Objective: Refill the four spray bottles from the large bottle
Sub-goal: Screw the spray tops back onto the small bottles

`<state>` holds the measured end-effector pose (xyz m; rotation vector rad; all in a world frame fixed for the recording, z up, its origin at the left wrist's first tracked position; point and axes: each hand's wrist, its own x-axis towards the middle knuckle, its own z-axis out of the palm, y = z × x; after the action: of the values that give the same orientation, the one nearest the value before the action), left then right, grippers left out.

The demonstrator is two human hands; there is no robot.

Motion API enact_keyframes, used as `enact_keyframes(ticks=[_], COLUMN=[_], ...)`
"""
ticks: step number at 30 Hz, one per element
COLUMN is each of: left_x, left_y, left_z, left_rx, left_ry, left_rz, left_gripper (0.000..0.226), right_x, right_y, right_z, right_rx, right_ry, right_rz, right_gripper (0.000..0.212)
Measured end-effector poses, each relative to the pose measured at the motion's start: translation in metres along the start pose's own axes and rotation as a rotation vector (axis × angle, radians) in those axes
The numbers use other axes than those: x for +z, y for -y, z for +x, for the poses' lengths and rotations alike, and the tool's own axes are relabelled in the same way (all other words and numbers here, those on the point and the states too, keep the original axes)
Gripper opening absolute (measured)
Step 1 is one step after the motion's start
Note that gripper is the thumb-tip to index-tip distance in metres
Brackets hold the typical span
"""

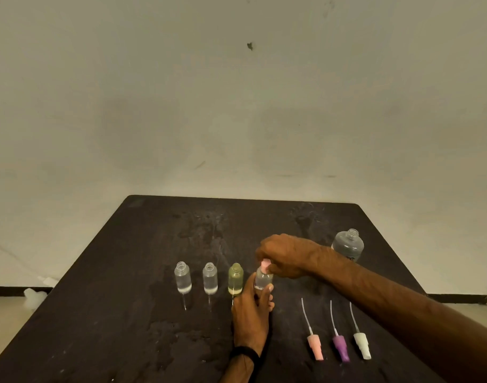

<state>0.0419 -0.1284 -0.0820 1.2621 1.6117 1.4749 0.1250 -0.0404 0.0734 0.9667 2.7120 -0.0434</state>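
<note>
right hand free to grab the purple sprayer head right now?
Probably not yet: the right hand is busy on the pink cap of the held bottle. Otherwise the purple sprayer head lies unobstructed on the table.

Pink spray cap (265, 264) mostly covered by right hand (285, 255). Held bottle (263, 280) base hidden behind left hand (252, 313). Large bottle (348, 244) lower part masked by forearm; label illegible.

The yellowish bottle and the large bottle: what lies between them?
In the head view, the held small bottle and both hands, left and right, lie between yellowish bottle and large bottle.
</note>
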Motion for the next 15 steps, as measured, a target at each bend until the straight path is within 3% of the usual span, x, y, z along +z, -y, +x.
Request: enact_keyframes(ticks=[5,11,15], left_x=[-0.002,-0.0045,-0.0044], left_y=[-0.0019,-0.0011,-0.002], left_z=[0.0003,0.004,0.0047], left_rx=[-0.001,-0.01,-0.036], left_ry=[0.025,0.041,0.055], left_rz=[0.003,0.002,-0.001], left_gripper=[0.025,0.02,0.018], right_x=[0.001,-0.0032,-0.0031], right_y=[-0.0039,-0.0041,-0.0044], right_z=[0.0028,0.0039,0.0002], right_rx=[0.117,0.01,0.099], right_ry=[0.019,0.041,0.032], right_rz=[-0.094,0.011,-0.145], right_gripper=[0.061,0.026,0.033])
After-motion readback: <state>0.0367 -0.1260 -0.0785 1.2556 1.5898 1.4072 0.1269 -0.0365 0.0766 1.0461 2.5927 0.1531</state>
